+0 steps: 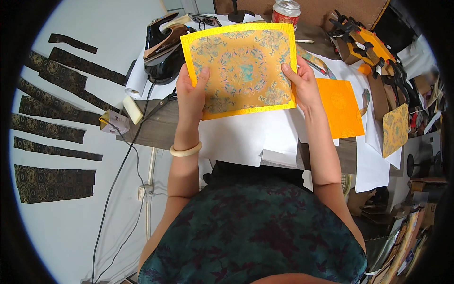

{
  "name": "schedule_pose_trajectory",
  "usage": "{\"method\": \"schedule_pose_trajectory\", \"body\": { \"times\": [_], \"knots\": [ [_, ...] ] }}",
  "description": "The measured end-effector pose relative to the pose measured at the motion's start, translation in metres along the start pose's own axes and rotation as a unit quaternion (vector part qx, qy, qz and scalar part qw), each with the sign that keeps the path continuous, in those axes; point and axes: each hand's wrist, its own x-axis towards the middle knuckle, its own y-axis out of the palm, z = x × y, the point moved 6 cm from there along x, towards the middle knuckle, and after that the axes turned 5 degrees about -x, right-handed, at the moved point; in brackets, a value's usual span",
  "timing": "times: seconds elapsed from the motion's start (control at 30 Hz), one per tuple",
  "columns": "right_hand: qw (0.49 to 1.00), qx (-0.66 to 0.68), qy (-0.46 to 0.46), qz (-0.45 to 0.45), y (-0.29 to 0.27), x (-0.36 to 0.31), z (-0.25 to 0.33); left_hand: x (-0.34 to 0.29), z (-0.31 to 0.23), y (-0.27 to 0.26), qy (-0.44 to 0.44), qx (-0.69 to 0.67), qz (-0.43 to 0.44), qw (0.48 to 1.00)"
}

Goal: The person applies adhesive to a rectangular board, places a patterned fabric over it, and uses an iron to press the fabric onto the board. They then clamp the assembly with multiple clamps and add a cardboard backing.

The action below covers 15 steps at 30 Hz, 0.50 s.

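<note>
A patterned fabric panel with a bright yellow border is held up above the table by both hands. Its gold middle carries blue and pink flower motifs around a round medallion. My left hand grips the left edge, thumb on the front and fingers behind. On the opposite edge, my right hand pinches in the same way, its thumb over the front. The fingers behind the panel are mostly hidden. An orange rectangular sheet lies on the table beside my right forearm.
A black clothes iron stands at the left, its cord hanging past the table edge. White paper covers part of the table. Several black clamps crowd the far right, near a drink can. Dark patterned strips hang at left.
</note>
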Motion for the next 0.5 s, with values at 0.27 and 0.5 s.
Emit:
{"method": "schedule_pose_trajectory", "body": {
  "times": [0.27,0.5],
  "knots": [
    [1.000,-0.010,-0.005,0.000,0.0024,0.0014,0.0021,0.0005,0.0003,-0.0035,0.012,0.018,0.000,1.000],
    [1.000,0.005,-0.009,0.003,0.0041,0.0020,0.0015,0.0005,-0.0006,-0.0032,0.018,0.018,-0.017,1.000]
  ]
}}
